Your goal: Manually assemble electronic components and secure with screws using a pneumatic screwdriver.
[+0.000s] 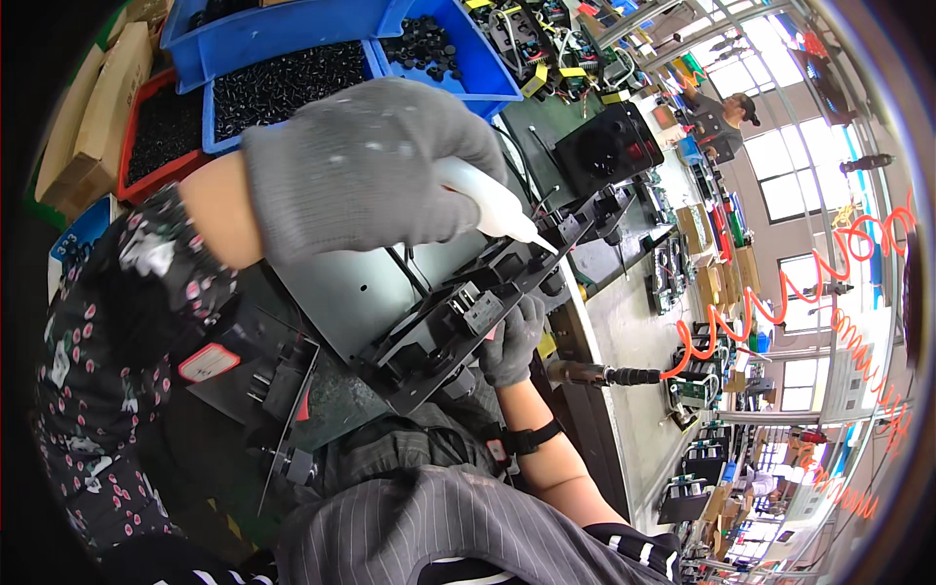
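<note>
My left hand [366, 166], in a grey glove and reaching in from a floral sleeve, is closed around a white squeeze bottle [490, 203] with a thin nozzle. The nozzle tip points down at small black fittings on a long black panel [444, 336]; whether it touches them I cannot tell. Rectangular sockets [478, 310] sit along the panel, which lies tilted above my lap. My right hand [517, 341], also gloved, grips the panel's near right edge from below, and its fingers are partly hidden. Behind the panel lies a flat grey plate [356, 292].
Blue bins [492, 96] of small black parts and a red bin [127, 180] stand at the far left. Another black panel with sockets [283, 385] lies near left. A black box [609, 146] stands beyond. A powered screwdriver [604, 374] hangs on a red coiled hose [770, 314]. Another person [723, 132] stands far off.
</note>
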Motion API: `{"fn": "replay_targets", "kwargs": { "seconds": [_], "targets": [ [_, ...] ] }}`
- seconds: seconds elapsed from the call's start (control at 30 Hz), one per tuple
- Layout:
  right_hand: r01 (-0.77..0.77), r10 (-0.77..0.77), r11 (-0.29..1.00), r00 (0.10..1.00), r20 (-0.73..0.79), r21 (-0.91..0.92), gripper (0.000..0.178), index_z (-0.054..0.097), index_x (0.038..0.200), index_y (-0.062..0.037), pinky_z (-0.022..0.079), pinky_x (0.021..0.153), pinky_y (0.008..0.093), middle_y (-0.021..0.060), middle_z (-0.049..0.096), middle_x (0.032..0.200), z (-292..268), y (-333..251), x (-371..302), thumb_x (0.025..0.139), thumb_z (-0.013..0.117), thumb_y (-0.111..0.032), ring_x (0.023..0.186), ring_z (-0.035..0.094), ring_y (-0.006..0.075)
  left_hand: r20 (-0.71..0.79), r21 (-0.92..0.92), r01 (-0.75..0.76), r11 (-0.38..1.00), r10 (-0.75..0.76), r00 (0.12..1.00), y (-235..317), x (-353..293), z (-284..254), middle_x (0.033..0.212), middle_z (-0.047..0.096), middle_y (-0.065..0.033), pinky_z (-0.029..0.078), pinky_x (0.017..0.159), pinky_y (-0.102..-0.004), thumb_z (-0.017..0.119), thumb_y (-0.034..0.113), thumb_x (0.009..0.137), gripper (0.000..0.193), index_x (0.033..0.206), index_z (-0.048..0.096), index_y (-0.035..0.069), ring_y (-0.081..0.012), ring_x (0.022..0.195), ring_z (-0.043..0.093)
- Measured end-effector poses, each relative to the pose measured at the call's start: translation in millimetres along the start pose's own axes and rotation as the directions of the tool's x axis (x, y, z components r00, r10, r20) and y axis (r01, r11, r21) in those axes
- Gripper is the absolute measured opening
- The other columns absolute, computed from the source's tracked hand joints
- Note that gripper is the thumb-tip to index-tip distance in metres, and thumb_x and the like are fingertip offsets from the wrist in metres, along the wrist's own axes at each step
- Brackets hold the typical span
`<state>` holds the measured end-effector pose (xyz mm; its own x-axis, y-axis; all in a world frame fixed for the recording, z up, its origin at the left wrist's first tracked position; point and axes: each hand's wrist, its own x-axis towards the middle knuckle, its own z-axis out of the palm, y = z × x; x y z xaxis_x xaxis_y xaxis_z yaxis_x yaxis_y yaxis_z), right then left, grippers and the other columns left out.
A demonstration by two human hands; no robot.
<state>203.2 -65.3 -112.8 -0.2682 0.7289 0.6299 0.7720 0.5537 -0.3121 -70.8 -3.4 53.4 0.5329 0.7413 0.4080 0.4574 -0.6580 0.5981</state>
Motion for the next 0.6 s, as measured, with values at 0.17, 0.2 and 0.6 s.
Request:
{"fn": "replay_targets", "kwargs": {
  "seconds": [0.17, 0.2, 0.6],
  "targets": [
    [-0.01, 0.01, 1.0, 1.0, 0.024, 0.0, 0.016, 0.063, 0.085, -0.0075, 0.04, 0.074, 0.0399, 0.0103, 0.06, 0.088, 2.8, 3.1, -2.5, 0.081, 0.052, -0.018, 0.079, 0.05, 0.0304, 0.072, -0.001, 0.041, 0.999, -0.041, 0.997, 3.2, 14.5, 6.4, 0.086, 0.063, -0.0113, 0.05, 0.073, -0.034, 0.063, 0.013, 0.071, 0.023, 0.092, 0.066, 0.004, -0.0253, 0.078, 0.063],
    [-0.013, 0.013, 1.0, 0.999, 0.029, 0.0, 0.016, 0.063, 0.085, -0.0075, 0.04, 0.074, 0.0399, 0.0103, 0.06, 0.088, 3.3, 5.2, -3.4, 0.081, 0.052, -0.018, 0.079, 0.05, 0.0304, 0.074, -0.005, 0.045, 0.999, -0.044, 0.996, 2.0, 15.4, 7.9, 0.086, 0.063, -0.0113, 0.05, 0.073, -0.034, 0.063, 0.013, 0.071, 0.023, 0.092, 0.066, 0.004, -0.0253, 0.078, 0.063],
    [0.044, -0.044, 0.999, 0.999, 0.005, 0.019, 0.021, 0.061, 0.087, -0.0035, 0.041, 0.082, 0.0474, 0.0159, 0.059, 0.097, 11.2, 24.3, -18.0, 0.082, 0.051, -0.021, 0.092, 0.052, 0.0384, 0.083, 0.164, -0.022, 0.986, 0.008, 0.997, 8.3, 13.1, 8.9, 0.082, 0.061, -0.0089, 0.051, 0.072, -0.0355, 0.063, 0.011, 0.07, 0.018, 0.087, 0.066, 0.006, -0.0263, 0.079, 0.062]
  ]
}}
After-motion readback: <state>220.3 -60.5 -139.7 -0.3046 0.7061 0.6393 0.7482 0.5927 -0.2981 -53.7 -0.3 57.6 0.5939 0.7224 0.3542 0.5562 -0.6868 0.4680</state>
